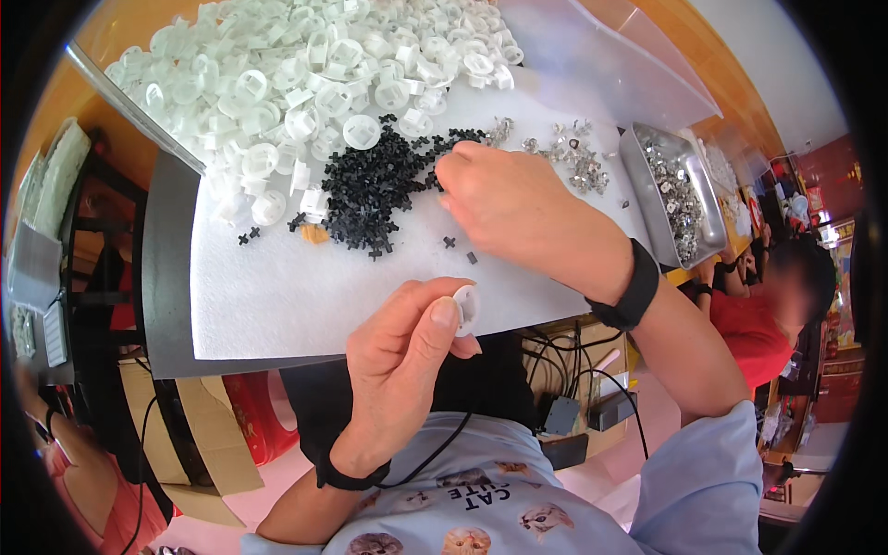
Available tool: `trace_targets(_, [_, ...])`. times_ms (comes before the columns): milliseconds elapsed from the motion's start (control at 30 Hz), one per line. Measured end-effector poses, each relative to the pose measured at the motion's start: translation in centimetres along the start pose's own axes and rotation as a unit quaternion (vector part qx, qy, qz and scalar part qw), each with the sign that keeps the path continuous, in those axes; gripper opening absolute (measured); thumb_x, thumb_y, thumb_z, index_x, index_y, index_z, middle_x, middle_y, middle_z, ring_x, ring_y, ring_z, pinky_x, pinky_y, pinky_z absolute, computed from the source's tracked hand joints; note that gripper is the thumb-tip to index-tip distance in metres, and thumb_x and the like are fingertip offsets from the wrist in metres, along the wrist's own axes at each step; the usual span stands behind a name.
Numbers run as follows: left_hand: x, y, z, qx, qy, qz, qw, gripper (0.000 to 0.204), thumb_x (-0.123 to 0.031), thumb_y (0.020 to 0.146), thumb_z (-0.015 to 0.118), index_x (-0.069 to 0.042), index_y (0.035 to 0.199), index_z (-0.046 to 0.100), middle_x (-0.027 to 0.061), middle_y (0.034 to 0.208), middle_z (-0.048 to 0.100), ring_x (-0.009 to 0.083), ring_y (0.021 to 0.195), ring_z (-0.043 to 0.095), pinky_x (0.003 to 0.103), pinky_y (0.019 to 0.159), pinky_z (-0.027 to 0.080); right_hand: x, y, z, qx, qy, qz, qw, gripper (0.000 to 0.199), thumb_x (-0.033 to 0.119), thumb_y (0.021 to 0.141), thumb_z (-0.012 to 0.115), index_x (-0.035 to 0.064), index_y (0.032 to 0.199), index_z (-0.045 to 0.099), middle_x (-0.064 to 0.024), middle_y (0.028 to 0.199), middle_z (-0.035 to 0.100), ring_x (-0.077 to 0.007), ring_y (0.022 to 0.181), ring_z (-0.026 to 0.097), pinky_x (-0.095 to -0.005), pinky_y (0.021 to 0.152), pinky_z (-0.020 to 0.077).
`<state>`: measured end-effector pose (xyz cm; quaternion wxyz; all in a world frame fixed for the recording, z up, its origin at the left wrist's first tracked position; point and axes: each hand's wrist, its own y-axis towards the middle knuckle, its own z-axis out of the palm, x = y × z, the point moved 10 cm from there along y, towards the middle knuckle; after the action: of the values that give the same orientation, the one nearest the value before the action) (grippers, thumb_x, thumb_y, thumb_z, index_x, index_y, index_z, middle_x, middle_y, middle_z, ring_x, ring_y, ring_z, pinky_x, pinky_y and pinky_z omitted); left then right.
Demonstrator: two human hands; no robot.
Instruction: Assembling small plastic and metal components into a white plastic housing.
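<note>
The left hand (400, 356) pinches a round white plastic disc (466, 308) between thumb and forefinger, grip closed on it above the worktop's (277, 305) near edge. The right hand (513, 208), fingers curled down, touches the heap of small black plastic crosses (370, 190) mid-worktop; what its grip has, I cannot tell.

A dark board (166, 277) carries a white foam sheet (277, 296) (white plastic discs (305, 83) heaped at its far edge), black crosses (370, 190) mid-sheet
</note>
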<state>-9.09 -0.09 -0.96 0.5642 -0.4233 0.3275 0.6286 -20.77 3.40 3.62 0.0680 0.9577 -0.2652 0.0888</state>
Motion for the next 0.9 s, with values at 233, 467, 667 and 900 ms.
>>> trace_targets(233, [0.1, 0.3, -0.3, -0.012, -0.028, -0.002, 1.0, 0.031, -0.024, 0.098, 0.049, 0.003, 0.108, 0.061, 0.0049, 0.085, 0.061, 0.0082, 0.068, 0.057, 0.021, 0.063, 0.046, -2.4, -0.2, -0.6, -0.027, 0.15, 0.079, 0.985, 0.009, 0.008, 0.078, 0.058, -0.0011, 0.077, 0.058, -0.0107, 0.071, 0.062, -0.0259, 0.061, 0.06, -0.0348, 0.054, 0.0486])
trace_targets(467, [0.2, 0.8, -1.1, -0.024, -0.041, -0.016, 0.999, 0.036, -0.024, 0.1, 0.04, 0.007, 0.105, 0.057, 0.0129, 0.08, 0.063, 0.0108, 0.055, 0.053, 0.022, 0.051, 0.043, -2.5, -2.9, 0.1, 0.039, 0.515, 0.206, 0.831, 0.017, 0.017, 0.088, 0.061, 0.0008, 0.085, 0.062, -0.0003, 0.069, 0.057, -0.0045, 0.054, 0.049, -0.0196, 0.048, 0.0395])
trace_targets(667, [0.1, 0.8, -0.9, -0.047, -0.081, -0.026, 0.995, 0.037, -0.028, 0.1, 0.039, 0.004, 0.099, 0.059, 0.011, 0.071, 0.061, 0.01, 0.047, 0.047, 0.021, 0.044, 0.036, 0.0, -4.4, 0.3, 0.047, 0.624, 0.201, 0.753, 0.013, 0.013, 0.087, 0.062, 0.0008, 0.083, 0.062, -0.0006, 0.069, 0.058, -0.0048, 0.056, 0.049, -0.0192, 0.049, 0.0396])
trace_targets(900, [0.3, 1.0, -1.2, -0.057, -0.133, -0.073, 0.987, 0.039, -0.034, 0.098, 0.044, 0.0, 0.088, 0.06, 0.0063, 0.063, 0.057, 0.0065, 0.043, 0.04, 0.02, 0.039, 0.027, 3.1, -4.1, -1.5, -0.008, 0.58, 0.081, 0.81, 0.01, 0.009, 0.088, 0.061, -0.0002, 0.085, 0.061, 0.0006, 0.075, 0.056, -0.0063, 0.067, 0.05, -0.021, 0.061, 0.0424])
